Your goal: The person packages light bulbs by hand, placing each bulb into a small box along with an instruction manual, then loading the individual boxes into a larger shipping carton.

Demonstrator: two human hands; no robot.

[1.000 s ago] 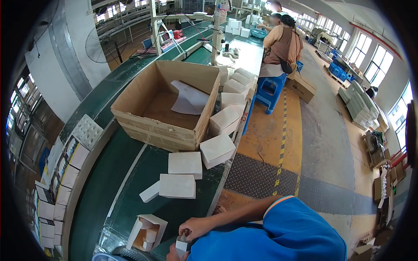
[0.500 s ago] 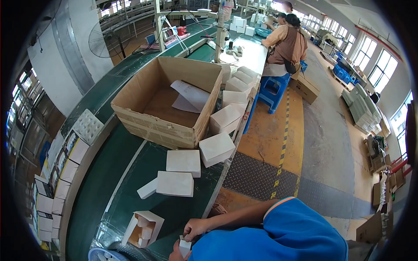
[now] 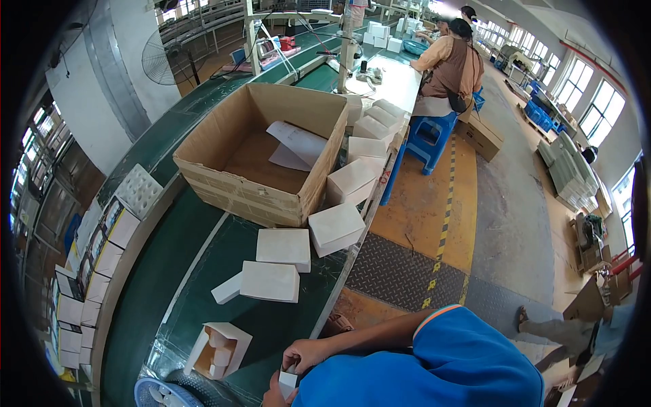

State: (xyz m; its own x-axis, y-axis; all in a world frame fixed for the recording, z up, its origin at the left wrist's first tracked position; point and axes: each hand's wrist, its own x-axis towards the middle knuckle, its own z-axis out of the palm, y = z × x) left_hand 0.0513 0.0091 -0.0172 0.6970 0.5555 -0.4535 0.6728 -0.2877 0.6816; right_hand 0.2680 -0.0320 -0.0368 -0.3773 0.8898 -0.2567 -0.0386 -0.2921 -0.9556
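A small white box [image 3: 287,384] is between my two hands at the bottom of the view. My left hand [image 3: 272,393] grips its side, partly cut off by the frame's lower edge. At its top, the fingers of my right hand [image 3: 303,354] are bent and pressed onto the flap end; the fingertips are partly hidden. To the left stands an open white box [image 3: 239,354] with pale pieces inside. Beside that is a blue basket [image 3: 144,392] with white rounded items in it. Further up lie a closed white box [image 3: 270,282] and a narrow white box [image 3: 227,289].
A large open carton [image 3: 237,197] with papers inside sits on the green conveyor [image 3: 196,271]. Several white boxes [image 3: 337,227] line its right edge. A co-worker [image 3: 451,68] sits by a blue stool [image 3: 434,139]. Another person's leg [image 3: 553,329] shows at the right.
A person's leg and foot have come into view at the lower right. The view has shifted slightly. My hands stay at the small white box with little movement.
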